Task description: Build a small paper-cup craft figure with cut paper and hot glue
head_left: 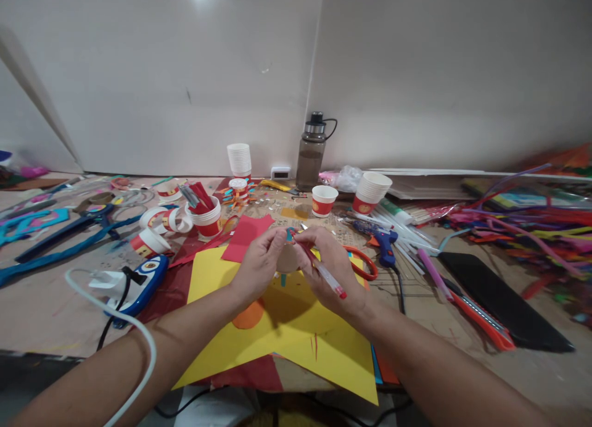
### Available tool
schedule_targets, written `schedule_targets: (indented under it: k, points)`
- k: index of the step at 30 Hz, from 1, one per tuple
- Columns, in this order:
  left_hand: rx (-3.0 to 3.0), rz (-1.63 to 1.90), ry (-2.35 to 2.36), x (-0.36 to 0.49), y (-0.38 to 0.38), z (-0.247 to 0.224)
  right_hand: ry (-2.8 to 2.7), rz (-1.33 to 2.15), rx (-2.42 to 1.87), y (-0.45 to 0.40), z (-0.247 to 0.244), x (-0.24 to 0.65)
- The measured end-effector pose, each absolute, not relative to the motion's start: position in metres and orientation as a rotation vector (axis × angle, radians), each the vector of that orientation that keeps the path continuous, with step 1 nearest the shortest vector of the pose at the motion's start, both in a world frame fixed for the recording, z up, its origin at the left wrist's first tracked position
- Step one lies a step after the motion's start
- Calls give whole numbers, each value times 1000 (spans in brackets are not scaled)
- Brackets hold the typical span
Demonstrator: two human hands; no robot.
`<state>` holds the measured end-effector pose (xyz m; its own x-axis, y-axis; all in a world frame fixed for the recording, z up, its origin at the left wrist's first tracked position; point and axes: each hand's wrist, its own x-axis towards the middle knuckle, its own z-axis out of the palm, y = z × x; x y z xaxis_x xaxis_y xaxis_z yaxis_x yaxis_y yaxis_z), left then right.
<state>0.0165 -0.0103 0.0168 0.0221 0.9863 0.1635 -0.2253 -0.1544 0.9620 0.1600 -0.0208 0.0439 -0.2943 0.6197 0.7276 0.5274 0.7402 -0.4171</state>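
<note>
My left hand point(263, 254) is closed, pinching the edge of a small round tan piece point(288, 260) with teal bits above and below it. Its exact kind does not show clearly. Against the piece's other side, my right hand point(330, 260) is closed around a clear-barrelled red pen point(329, 277), whose red end points down toward me. Both hands are held over yellow paper sheets point(217, 344). An orange paper circle point(248, 315) lies on the yellow paper below my left wrist, and red paper point(245, 236) lies beyond that hand.
A glue gun point(386, 245), orange-handled cutter point(485, 322) and black phone-like slab point(504, 300) lie right. Paper cups point(372, 192) and a water bottle point(309, 155) stand behind. Left are a blue power strip point(145, 288), large scissors point(92, 220) and a white cable point(150, 353) crossing my forearm.
</note>
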Motion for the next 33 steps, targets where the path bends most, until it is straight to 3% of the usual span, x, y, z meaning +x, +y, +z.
schedule_targets:
  k: [33]
  points:
    - [1261, 1373, 920, 15, -9, 17, -1953, 128, -889, -20, 45, 160]
